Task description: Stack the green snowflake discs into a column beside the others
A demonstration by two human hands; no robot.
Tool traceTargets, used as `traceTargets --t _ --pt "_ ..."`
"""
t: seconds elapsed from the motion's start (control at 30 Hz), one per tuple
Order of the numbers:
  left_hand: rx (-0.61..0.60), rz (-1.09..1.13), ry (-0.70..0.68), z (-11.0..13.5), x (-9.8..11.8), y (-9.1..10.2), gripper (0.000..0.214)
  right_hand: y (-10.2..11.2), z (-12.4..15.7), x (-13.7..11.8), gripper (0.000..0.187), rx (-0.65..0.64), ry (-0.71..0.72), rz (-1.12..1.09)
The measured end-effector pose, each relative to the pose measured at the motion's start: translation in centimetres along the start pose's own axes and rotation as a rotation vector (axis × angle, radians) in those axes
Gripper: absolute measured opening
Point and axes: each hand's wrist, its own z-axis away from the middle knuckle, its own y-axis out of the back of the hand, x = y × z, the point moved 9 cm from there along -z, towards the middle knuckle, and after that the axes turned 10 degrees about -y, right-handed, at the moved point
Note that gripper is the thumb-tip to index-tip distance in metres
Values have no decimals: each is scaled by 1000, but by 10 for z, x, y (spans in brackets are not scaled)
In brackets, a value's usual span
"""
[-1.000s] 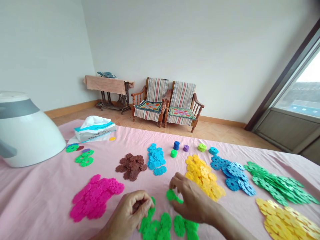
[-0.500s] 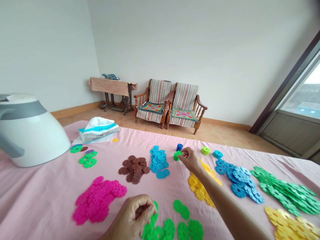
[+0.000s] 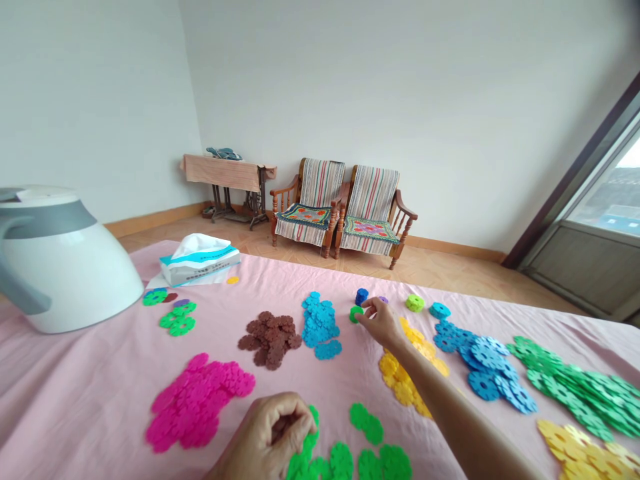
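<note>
My right hand [image 3: 381, 323] reaches to the far side of the table, its thumb and forefinger pinched at the right edge of a small stack of green snowflake discs [image 3: 355, 314]. Just behind that stands a dark blue stack of discs [image 3: 362, 296]; a purple disc piece [image 3: 383, 299] peeks out beyond my knuckles. Close to me, my left hand [image 3: 280, 427] is curled, thumb against fingers, beside loose green discs [image 3: 341, 460]. Whatever it holds is hidden. Under my right forearm lies a yellow disc pile [image 3: 400, 380], partly covered.
Piles of pink [image 3: 200, 403], brown [image 3: 270, 340], light blue [image 3: 320, 323], blue [image 3: 483, 360] and darker green discs [image 3: 575, 387] lie on the pink cloth [image 3: 90, 400]. Lime [image 3: 415, 303] and blue-teal stacks [image 3: 440, 310] stand farther back. A kettle [image 3: 75, 267] and tissue box [image 3: 200, 261] are left.
My right hand has shifted slightly at the green stack, and the purple piece behind it has come into view. My left hand keeps its curled pose. The view has moved slightly.
</note>
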Motion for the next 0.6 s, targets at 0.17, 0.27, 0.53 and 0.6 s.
traceTargets --t 0.17,0.27,0.53,0.6 --pt "-2 14 -5 -1 0 0 45 20 25 -17 16 -58 43 -10" --pt "-4 25 -10 -1 -1 -1 42 20 61 -33 8 -306 104 70" --pt "-15 -4 -28 -1 1 -1 41 13 149 -50 26 -624 164 331" --pt "-16 -6 -28 -1 1 -2 41 11 153 -50 24 -597 155 350"
